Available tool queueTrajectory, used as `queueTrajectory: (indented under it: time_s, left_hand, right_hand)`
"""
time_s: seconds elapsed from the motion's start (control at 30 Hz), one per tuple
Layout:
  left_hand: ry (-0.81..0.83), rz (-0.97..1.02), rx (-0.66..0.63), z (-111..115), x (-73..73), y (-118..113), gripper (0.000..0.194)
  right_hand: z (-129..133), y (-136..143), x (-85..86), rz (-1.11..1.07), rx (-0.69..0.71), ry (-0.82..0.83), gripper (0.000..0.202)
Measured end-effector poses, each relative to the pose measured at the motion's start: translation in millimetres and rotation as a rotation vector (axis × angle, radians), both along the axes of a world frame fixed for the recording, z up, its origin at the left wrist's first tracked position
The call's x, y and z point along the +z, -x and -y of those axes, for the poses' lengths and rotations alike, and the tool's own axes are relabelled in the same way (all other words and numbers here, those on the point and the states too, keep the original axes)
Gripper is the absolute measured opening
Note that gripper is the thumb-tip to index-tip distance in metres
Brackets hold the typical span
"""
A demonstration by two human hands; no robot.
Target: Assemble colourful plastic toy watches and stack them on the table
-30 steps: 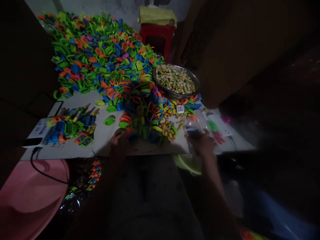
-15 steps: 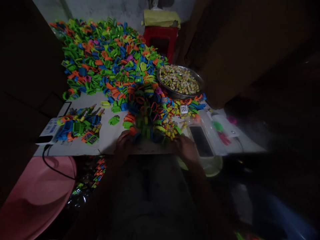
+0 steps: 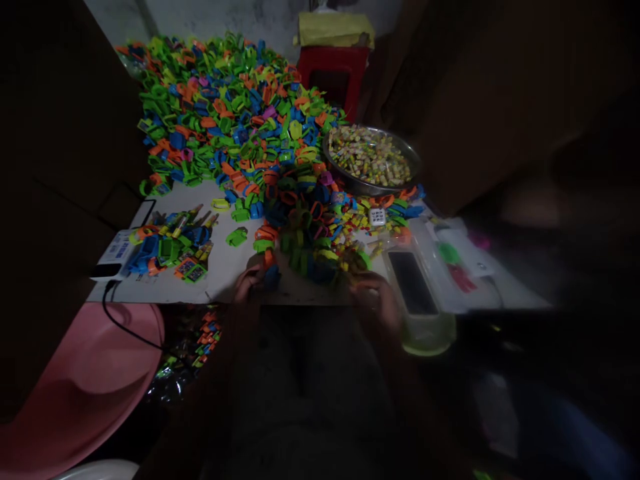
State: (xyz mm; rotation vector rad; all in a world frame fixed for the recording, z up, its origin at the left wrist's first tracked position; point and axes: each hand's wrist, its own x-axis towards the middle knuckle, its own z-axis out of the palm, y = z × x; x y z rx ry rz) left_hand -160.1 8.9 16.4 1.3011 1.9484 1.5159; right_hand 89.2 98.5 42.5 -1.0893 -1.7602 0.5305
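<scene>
My left hand [image 3: 247, 283] is at the table's near edge, fingers curled against a dark blue plastic piece [image 3: 272, 277]. An orange piece [image 3: 269, 257] lies just beyond it. Across a shaded gap, my right hand [image 3: 376, 293] has thumb and fingers pinched together beside small yellow pieces [image 3: 350, 257]; shadow and blur hide what is between them. Green and blue toy watches [image 3: 300, 260] lie in shadow between the hands. Behind them spreads a large heap of colourful plastic toy watches [image 3: 215, 113].
A metal bowl [image 3: 411, 175] of small yellowish pieces stands at back right, near a white lettered cube [image 3: 377, 217]. A phone [image 3: 413, 283] lies right of my hand. Another toy pile [image 3: 170, 250] is at left, above a pink basin [image 3: 100, 360]. A red stool [image 3: 334, 73] stands behind.
The whole view has shifted slightly, so the table's things appear further right. My right hand's fingers have lifted and drawn into a pinch. My left hand stays near the table's edge with the blue piece.
</scene>
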Motion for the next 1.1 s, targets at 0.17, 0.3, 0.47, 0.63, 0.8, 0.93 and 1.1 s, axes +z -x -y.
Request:
queueTrajectory:
  time_s: [0.17, 0.3, 0.47, 0.63, 0.8, 0.93, 1.1]
  left_hand:
    - [-0.002, -0.062, -0.145, 15.4, 27.3, -26.5, 0.018]
    - [0.178, 0.096, -0.255, 26.4, 48.5, -44.5, 0.023]
    - [0.387, 0.312, -0.216, 27.9, 55.2, -54.2, 0.021]
    - [0.383, 0.457, -0.197, 27.5, 56.3, -65.1, 0.025]
    - [0.361, 0.485, -0.219, 30.4, 62.6, -59.6, 0.050]
    - [0.248, 0.387, -0.202, 31.8, 70.1, -56.4, 0.038]
    - [0.126, 0.306, -0.212, 36.1, 72.3, -60.7, 0.041]
  right_hand:
    - [36.2, 32.5, 13.2, -0.121, 0.297, 0.173, 0.010]
    - [52.1, 38.4, 23.0, -0.097, 0.430, 0.298, 0.019]
    - [63.6, 34.3, 25.7, -0.054, 0.408, 0.347, 0.031]
    - [69.4, 37.0, 21.6, -0.033, 0.457, 0.349, 0.034]
    - [69.0, 31.8, 24.3, -0.050, 0.430, 0.344, 0.032]
    - [61.6, 21.1, 31.7, -0.014, 0.427, 0.317, 0.027]
    - [65.2, 18.7, 39.0, 0.061, 0.401, 0.285, 0.031]
